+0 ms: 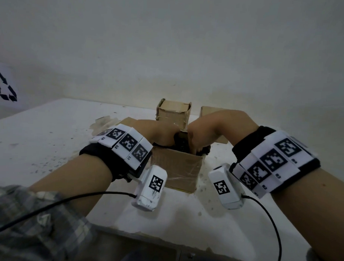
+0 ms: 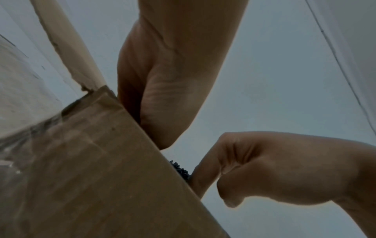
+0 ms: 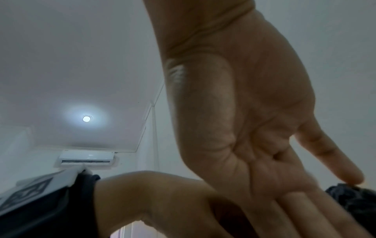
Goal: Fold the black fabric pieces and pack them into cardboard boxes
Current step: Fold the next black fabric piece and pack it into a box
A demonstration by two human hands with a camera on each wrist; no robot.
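The black fabric [image 1: 183,145] sat bunched in the mouth of the near cardboard box [image 1: 175,169], part of it humped above the rim on the right side. My right hand [image 1: 210,129] pressed down on it with fingers [image 3: 317,214] extended and nearly straight, gripping nothing. My left hand [image 1: 159,132] reached into the box on the opposite side; its fingers were hidden behind the wall, so I could not tell whether they held fabric or merely pressed. Risk noted: in my judgement the bundle could spring back over the rim on release, since it appeared loosely crumpled, and uneven pressure could tip or slide the light box on the white table [image 1: 50,137]. Behind it stood a second cardboard box [image 1: 174,112], open, with nothing visible inside, and a third box [image 1: 208,111] largely hidden by my right hand, contents unseen.
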